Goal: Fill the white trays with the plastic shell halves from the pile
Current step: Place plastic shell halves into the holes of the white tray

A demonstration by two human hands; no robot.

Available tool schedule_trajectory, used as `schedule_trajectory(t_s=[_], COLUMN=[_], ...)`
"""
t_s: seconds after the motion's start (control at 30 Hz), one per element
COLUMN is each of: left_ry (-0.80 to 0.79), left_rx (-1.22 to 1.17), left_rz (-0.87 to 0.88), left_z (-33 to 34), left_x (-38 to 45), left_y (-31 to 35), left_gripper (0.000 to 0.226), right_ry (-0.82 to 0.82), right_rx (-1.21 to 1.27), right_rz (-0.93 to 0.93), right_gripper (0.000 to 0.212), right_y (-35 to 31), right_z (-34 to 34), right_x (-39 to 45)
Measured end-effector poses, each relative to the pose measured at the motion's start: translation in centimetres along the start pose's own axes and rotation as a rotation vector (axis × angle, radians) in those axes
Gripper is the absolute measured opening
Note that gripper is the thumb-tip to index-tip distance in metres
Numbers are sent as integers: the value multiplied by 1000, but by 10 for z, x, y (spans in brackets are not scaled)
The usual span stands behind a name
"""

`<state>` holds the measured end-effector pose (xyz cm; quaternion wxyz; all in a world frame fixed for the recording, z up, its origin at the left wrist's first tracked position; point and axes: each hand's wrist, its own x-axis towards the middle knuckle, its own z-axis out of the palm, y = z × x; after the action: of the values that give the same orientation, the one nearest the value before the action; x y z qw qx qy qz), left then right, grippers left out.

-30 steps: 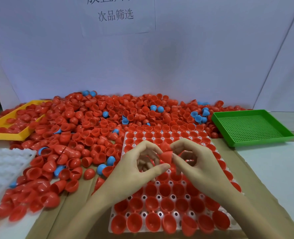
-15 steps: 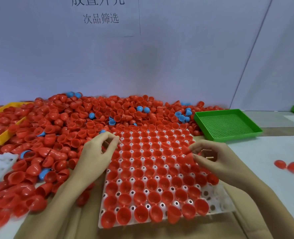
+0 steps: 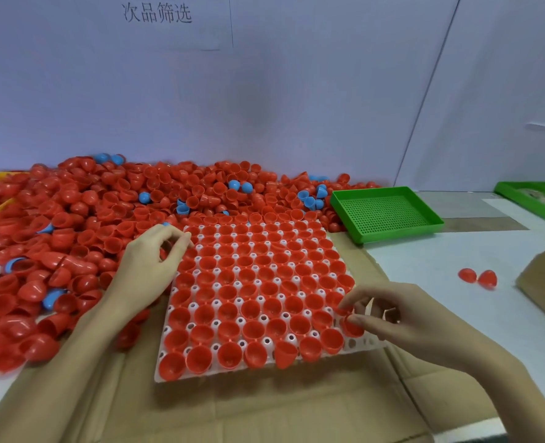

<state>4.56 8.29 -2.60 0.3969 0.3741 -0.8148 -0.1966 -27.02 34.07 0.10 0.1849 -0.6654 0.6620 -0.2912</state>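
Pinching red shell half [image 3: 349,324], right hand [image 3: 402,327] fingers [image 3: 365,321].

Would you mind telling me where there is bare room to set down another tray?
The white tabletop between the green perforated tray and the two loose red shells is bare, and so is the cardboard below the white tray. The red shell pile crowds the left.
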Motion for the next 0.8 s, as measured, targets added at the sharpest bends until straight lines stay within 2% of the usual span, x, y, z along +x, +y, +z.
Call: schedule_trajectory(t_s=[0.37,0.47,0.63,0.7,0.8], left_ry=[5,3,2,3,-12], left_rx=[79,216,541,588,618], left_rz=[3,-11,-151,-226,-228], left_z=[2,2,-9,-11,-7], left_x=[4,8,14,17,19], left_y=[-10,-22,-52,-60,-67], left_gripper=[16,11,35,46,53], right_ry=[-19,23,-32,-48,-62], right_rx=[43,118,226,231,190], right_rz=[-14,-42,-113,-122,-120], right_gripper=[8,19,21,21,18], right_y=[1,-4,-18,-25,-29], right_z=[0,1,6,7,8], right_x=[4,22,76,102,136])
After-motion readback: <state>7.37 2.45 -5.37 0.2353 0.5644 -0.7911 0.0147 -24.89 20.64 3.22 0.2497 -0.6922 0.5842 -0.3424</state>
